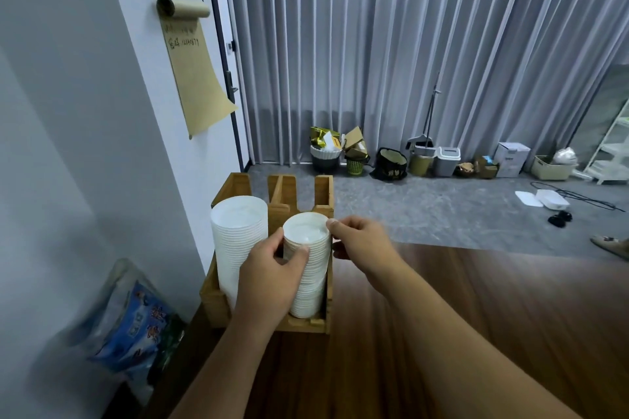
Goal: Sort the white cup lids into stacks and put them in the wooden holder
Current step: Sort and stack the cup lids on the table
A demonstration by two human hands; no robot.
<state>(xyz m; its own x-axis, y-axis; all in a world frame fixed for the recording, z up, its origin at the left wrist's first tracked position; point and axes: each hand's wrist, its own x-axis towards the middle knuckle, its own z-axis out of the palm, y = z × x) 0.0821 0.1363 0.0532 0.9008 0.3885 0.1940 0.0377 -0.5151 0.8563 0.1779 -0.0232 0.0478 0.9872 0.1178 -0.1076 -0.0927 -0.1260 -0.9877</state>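
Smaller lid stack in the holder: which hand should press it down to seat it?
Right hand, probably: its fingertips sit at the top rim of the smaller lid stack. The left hand wraps the stack's side in the wooden holder, steadying it.

The hanging brown paper scroll (195,75) bears handwriting, its digits too blurred to read.
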